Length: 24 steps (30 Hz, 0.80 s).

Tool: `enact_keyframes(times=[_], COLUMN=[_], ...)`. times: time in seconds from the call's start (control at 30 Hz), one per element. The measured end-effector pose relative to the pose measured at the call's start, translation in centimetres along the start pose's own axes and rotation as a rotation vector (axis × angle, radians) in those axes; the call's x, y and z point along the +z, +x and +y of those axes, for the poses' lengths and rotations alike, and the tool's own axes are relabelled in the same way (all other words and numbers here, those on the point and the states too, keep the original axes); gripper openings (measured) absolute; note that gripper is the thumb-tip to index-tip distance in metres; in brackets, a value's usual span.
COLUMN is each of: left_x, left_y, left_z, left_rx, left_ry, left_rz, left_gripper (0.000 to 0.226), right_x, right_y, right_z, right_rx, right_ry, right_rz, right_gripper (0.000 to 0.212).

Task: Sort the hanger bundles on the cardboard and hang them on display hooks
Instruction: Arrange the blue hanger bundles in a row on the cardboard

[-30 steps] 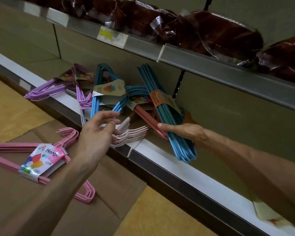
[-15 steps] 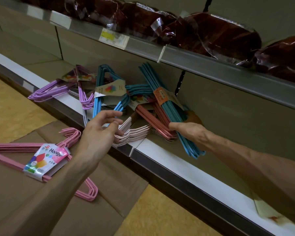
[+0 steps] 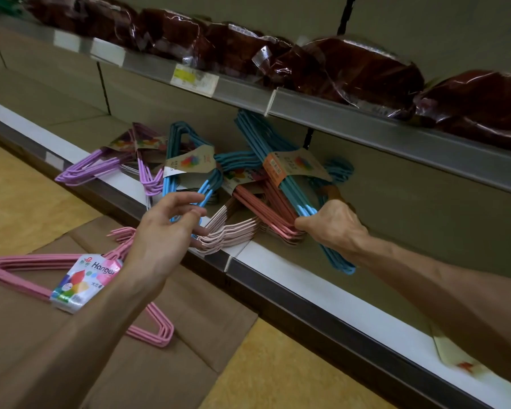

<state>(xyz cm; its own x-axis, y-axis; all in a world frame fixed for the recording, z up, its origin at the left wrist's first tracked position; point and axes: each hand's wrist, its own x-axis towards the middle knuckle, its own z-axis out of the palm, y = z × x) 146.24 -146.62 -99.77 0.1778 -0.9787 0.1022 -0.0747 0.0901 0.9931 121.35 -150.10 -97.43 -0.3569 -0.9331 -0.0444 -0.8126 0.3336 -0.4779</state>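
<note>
Hanger bundles lie in a heap on the bottom shelf [image 3: 278, 256]. My right hand [image 3: 332, 224] is shut on a blue hanger bundle [image 3: 266, 149] with an orange label, which leans against the shelf back. My left hand [image 3: 165, 228] hovers open in front of a second blue bundle [image 3: 174, 160], fingers near its lower corner. A salmon-red bundle [image 3: 260, 202] and a pale pink bundle [image 3: 233, 231] lie between my hands. Purple bundles [image 3: 92, 169] sit further left. A pink bundle [image 3: 36, 265] with a white label lies on the cardboard [image 3: 189, 320], partly under my left forearm.
An upper shelf [image 3: 366, 122] with price tags carries dark red wrapped packs [image 3: 351, 66]. The floor [image 3: 278, 373] is yellow. A paper scrap [image 3: 455, 358] lies on the shelf edge at the right.
My right hand has slid the orange-labelled blue bundle to the right and closed more firmly around it. My left hand stays open near the other blue bundle.
</note>
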Motion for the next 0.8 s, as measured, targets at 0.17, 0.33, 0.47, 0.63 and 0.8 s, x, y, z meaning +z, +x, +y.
enact_keyframes(times=[0.17, 0.33, 0.47, 0.63, 0.8], left_x=[-0.7, -1.4, -1.8, -1.7, -1.3], left_y=[-0.8, -1.1, -1.4, -1.5, -1.2], left_z=[0.5, 1.0, 1.2, 1.0, 0.9], left_rx=[0.021, 0.03, 0.039, 0.032, -0.013], left_ry=[0.022, 0.024, 0.026, 0.029, -0.034], left_rz=[-0.017, -0.021, -0.026, -0.025, -0.017], left_gripper=[0.021, 0.021, 0.021, 0.02, 0.018], right_x=[-0.1, -0.5, -0.2, -0.3, 0.3], right_y=[-0.5, -0.6, -1.2, -2.5, -3.3], right_z=[0.3, 0.0, 0.1, 0.9, 0.9], right_rx=[0.007, 0.024, 0.055, 0.019, -0.196], right_ry=[-0.042, 0.002, 0.046, -0.033, -0.028], right_rz=[-0.012, -0.029, 0.025, 0.135, 0.138], right_gripper=[0.036, 0.032, 0.031, 0.036, 0.051])
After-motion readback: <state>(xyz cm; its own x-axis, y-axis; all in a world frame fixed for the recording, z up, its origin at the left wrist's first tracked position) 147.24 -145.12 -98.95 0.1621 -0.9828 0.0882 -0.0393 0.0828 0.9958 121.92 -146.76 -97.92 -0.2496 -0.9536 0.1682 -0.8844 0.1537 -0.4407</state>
